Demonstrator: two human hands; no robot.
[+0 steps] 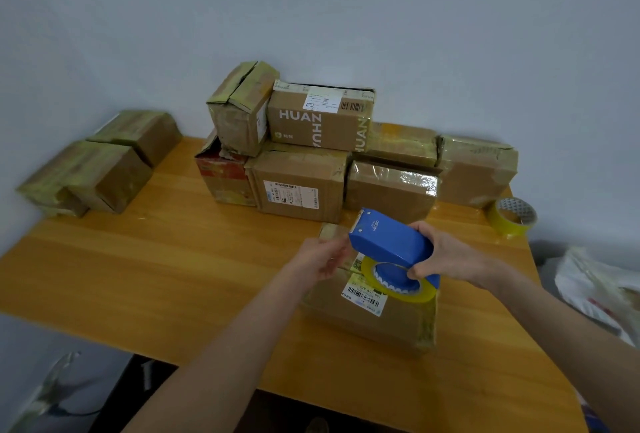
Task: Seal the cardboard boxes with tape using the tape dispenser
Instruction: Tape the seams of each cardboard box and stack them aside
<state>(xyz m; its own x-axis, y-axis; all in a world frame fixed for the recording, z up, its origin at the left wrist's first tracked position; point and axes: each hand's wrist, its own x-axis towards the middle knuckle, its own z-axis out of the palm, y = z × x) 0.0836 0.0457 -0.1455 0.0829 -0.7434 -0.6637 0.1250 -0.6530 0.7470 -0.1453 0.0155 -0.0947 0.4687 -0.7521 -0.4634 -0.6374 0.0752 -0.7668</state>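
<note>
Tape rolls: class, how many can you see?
2: one roll in the blue dispenser the right hand holds; one loose roll at the table's right edge. Boxes may hide more.

One tabletop (173, 259) is carrying nearly everything. Seven boxes are sitting in the back stack (298, 186), two of them on top of the others. A left group (107, 173) is showing what seems to be three boxes, though blur is hiding the seams. One more box (374, 321) is lying under the hands, making about eleven. One blue dispenser (388, 242) is showing. Two tape rolls are showing: a loaded roll (426, 294) and a loose roll (512, 218). Two hands are showing, the left hand (322, 259) and the right hand (446, 256). One white bag (595, 287) is lying off to the right.
</note>
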